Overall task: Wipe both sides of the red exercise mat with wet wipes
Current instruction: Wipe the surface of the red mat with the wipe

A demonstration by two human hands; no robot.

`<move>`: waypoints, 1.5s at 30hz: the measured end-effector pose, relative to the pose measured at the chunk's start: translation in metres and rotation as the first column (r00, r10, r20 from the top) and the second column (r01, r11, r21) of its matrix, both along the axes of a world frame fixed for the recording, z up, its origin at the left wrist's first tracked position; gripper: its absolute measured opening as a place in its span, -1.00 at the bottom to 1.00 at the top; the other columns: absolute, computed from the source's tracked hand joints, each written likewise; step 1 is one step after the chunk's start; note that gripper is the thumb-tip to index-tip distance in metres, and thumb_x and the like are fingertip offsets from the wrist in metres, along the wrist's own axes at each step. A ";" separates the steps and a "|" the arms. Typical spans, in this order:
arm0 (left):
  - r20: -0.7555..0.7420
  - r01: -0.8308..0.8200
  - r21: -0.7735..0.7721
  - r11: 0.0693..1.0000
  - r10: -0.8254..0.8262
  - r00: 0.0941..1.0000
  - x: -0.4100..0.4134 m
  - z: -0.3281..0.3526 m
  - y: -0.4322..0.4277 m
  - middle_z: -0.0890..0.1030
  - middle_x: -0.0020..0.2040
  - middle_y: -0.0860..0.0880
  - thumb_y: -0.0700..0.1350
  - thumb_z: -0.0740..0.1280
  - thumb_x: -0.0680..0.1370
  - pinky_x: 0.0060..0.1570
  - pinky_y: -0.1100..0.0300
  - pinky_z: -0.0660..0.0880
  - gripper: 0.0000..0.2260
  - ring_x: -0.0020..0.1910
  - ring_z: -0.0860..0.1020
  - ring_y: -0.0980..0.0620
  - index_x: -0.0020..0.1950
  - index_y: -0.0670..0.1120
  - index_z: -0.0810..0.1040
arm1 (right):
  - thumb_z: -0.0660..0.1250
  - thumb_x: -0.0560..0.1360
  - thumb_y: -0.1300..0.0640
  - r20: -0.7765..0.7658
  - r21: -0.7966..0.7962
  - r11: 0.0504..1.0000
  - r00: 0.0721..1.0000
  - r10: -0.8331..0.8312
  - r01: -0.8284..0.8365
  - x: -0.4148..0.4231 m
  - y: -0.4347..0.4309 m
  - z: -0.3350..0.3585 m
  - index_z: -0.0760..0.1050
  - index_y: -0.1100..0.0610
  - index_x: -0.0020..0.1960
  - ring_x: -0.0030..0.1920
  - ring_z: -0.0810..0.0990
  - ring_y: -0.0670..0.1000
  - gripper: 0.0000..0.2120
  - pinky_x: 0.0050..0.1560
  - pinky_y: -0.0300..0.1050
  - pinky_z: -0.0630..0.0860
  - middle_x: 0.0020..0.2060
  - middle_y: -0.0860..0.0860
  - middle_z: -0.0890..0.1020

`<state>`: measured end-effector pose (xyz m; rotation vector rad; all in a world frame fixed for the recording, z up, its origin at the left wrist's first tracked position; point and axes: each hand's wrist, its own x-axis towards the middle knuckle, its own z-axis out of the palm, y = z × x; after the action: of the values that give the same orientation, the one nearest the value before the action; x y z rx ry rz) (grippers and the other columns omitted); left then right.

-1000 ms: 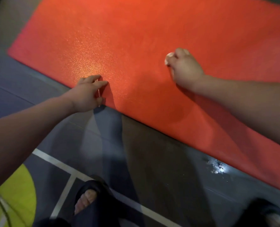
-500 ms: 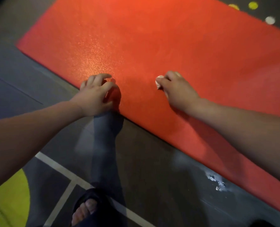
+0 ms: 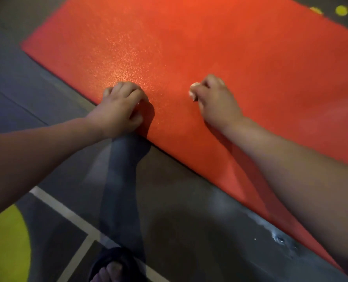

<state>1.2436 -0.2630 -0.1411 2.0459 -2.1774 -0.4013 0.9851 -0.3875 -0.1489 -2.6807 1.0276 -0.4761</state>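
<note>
Left fingers: the fingers of the left hand are curled close together on the top face of the red mat, with the thumb down at its near edge. This is judged to be a pinch on that edge. Whether the thumb reaches under it cannot be told.
Right fingers: the fingers of the right hand are closed in a fist round a balled wet wipe. The wipe shows white at the knuckle end and sits against the mat.
Hand spacing: both hands are at frame centre, with the left hand left of the right. They are apart, with bare mat between them.
Nearer hand: the left hand is on the edge itself. The right hand lies further in on the mat's face.
Mat position: it lies on the floor and fills the upper and right parts of the frame.
Long axis: it runs from upper left to lower right. The near edge follows the same diagonal, and the short end is at upper left.
Governing relation: the mat extends up and to the right from both sets of fingers. Judgement: turning it over from this grip would roll it away from the person, across its short width.
Risk: one pinch point on a long edge may lift only a local flap.
Surroundings: a white line and a yellow patch are at lower left, and a sandalled foot is at bottom centre. Wet glints lie at lower right beside the edge.
</note>
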 end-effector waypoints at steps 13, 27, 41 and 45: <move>-0.002 -0.105 -0.043 0.994 0.105 0.994 0.007 -0.006 0.018 0.47 0.28 -0.09 0.04 0.21 0.46 0.24 -0.20 0.32 -0.59 0.26 0.38 -0.19 0.27 -0.04 0.49 | 0.31 0.54 0.28 0.004 0.098 0.924 0.928 0.371 -0.370 -0.021 0.052 -0.003 0.59 0.18 0.05 -0.08 0.52 0.19 -0.87 -0.08 0.02 0.45 -0.08 0.15 0.54; -0.031 -0.176 0.061 0.983 0.178 0.984 0.030 -0.014 0.044 0.37 0.48 -0.21 0.10 0.15 0.58 0.50 -0.29 0.22 -0.53 0.55 0.23 -0.26 0.46 -0.03 0.41 | 0.23 0.54 0.19 -0.009 0.104 0.880 0.885 0.466 -0.463 0.055 0.038 0.003 0.59 0.22 -0.07 -0.12 0.53 0.20 -0.82 -0.20 0.02 0.46 -0.15 0.18 0.52; 0.046 -0.157 -0.011 0.988 0.157 0.986 0.057 -0.009 0.055 0.36 0.43 -0.29 0.00 0.19 0.59 0.48 -0.17 0.24 -0.49 0.40 0.33 -0.33 0.49 -0.22 0.37 | 0.29 0.57 0.21 0.054 0.152 0.881 0.894 0.446 -0.448 0.061 0.068 -0.004 0.58 0.23 -0.06 -0.13 0.51 0.19 -0.88 -0.15 0.00 0.42 -0.16 0.16 0.51; 0.048 -0.183 0.003 0.983 0.182 0.982 0.055 -0.010 0.055 0.38 0.43 -0.27 0.02 0.15 0.59 0.48 -0.19 0.25 -0.48 0.42 0.32 -0.30 0.51 -0.17 0.37 | 0.30 0.52 0.24 0.124 0.144 0.988 0.992 0.039 -0.057 0.090 0.024 -0.012 0.63 0.19 -0.06 -0.11 0.54 0.22 -0.87 -0.16 -0.01 0.47 -0.16 0.18 0.52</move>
<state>1.2989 -0.2076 -0.1509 2.2575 -1.9925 -0.3427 1.0754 -0.3633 -0.1609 -2.5068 0.9245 -0.5245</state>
